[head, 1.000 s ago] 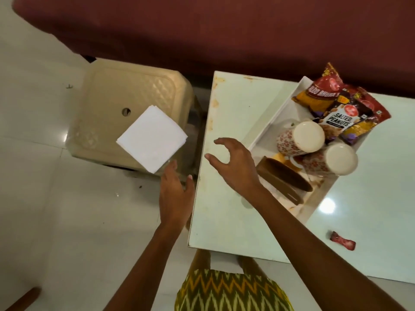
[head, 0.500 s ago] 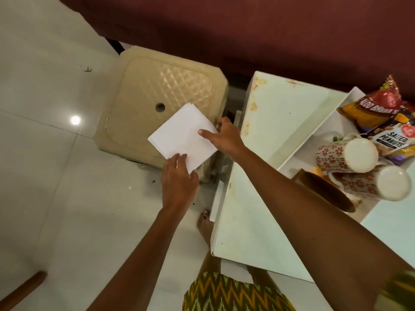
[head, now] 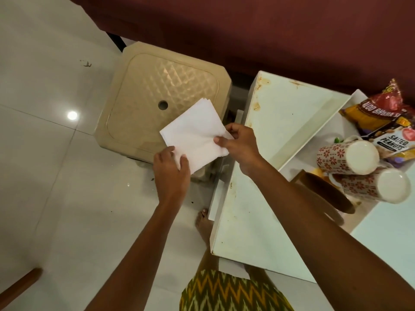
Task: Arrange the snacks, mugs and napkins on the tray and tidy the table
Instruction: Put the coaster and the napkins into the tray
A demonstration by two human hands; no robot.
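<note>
A stack of white napkins (head: 195,133) hangs over the near corner of a beige plastic stool (head: 161,95), held by both hands. My left hand (head: 171,173) grips its lower corner and my right hand (head: 239,144) pinches its right edge, creasing the paper. On the white table (head: 280,122) to the right lies a white tray (head: 323,122) holding two floral mugs (head: 347,157) on their sides, snack packets (head: 381,113) including salted peanuts, and a brown wooden holder (head: 323,194).
The stool stands on pale floor tiles left of the table. A dark red sofa (head: 247,30) runs along the back. My bare foot (head: 204,223) rests by the table's left edge. A wooden piece (head: 20,286) shows at the bottom left.
My right hand has left the table and taken the napkins' right edge. The stack has lifted off the stool and shifted toward the table, held in both hands. The view has panned left.
</note>
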